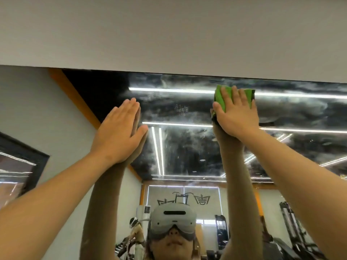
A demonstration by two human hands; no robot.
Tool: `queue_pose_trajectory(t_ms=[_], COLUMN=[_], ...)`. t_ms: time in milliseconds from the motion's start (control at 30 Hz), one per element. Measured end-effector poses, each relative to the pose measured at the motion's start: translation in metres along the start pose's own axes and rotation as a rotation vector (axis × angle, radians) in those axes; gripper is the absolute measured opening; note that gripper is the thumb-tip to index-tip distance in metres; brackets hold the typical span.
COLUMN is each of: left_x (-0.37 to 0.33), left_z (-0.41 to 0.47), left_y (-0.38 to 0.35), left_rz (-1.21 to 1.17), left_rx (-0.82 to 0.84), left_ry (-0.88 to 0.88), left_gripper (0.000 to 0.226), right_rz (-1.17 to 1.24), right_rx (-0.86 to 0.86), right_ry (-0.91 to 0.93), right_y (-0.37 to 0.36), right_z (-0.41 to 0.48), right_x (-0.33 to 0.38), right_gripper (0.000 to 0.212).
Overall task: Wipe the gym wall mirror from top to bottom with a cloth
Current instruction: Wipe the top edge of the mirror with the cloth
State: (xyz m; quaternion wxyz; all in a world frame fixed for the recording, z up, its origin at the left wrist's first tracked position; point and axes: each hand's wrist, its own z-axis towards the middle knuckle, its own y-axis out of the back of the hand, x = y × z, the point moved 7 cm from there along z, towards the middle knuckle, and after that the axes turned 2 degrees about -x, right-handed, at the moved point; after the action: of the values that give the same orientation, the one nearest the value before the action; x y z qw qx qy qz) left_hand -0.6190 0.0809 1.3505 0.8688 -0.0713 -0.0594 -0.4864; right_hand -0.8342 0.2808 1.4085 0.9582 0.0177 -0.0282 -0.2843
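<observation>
The wall mirror (184, 143) fills the lower part of the head view, and its top edge meets a plain white wall. Cloudy smears and droplets cover the glass near the top. A green cloth (219, 99) lies flat on the mirror just under the top edge, right of centre. My right hand (237, 113) presses it against the glass with straight, spread fingers. My left hand (120, 130) rests flat on the mirror to the left, fingers together, holding nothing.
The white wall (169, 34) above the mirror takes up the top of the view. The mirror reflects my raised arms, my headset, ceiling light strips and gym machines (289, 228) at the lower right. A dark-framed panel (20, 166) shows at the left.
</observation>
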Motion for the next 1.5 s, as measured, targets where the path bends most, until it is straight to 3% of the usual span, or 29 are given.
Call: queue_pose_trajectory(t_ms=[200, 333, 467, 767, 1100, 1233, 1400, 1500], left_x=[0.015, 0.088, 0.104, 0.109, 0.111, 0.108, 0.109, 0.112], left_z=[0.005, -0.008, -0.020, -0.017, -0.020, -0.018, -0.020, -0.018], left_y=[0.014, 0.037, 0.034, 0.032, 0.027, 0.026, 0.029, 0.027], left_rz=[-0.249, -0.056, 0.005, -0.034, 0.044, 0.050, 0.024, -0.004], left_rx=[0.029, 0.023, 0.040, 0.030, 0.014, 0.041, 0.034, 0.040], left_ry=[0.015, 0.091, 0.016, -0.018, -0.001, -0.004, 0.005, -0.011], left_gripper=[0.062, 0.064, 0.064, 0.064, 0.075, 0.074, 0.074, 0.075], right_rz=[0.039, 0.053, 0.038, 0.034, 0.003, 0.008, 0.022, 0.021], right_rx=[0.025, 0.031, 0.012, 0.053, 0.042, 0.034, 0.047, 0.059], right_ry=[0.105, 0.151, 0.152, 0.185, -0.207, -0.278, -0.077, -0.017], right_y=[-0.024, -0.041, -0.048, -0.043, -0.002, -0.009, -0.022, -0.025], right_z=[-0.003, -0.007, -0.006, 0.001, -0.002, -0.005, 0.005, 0.012], right_x=[0.147, 0.238, 0.275, 0.253, 0.039, 0.052, 0.138, 0.145], right_gripper=[0.058, 0.058, 0.058, 0.052, 0.054, 0.056, 0.055, 0.054])
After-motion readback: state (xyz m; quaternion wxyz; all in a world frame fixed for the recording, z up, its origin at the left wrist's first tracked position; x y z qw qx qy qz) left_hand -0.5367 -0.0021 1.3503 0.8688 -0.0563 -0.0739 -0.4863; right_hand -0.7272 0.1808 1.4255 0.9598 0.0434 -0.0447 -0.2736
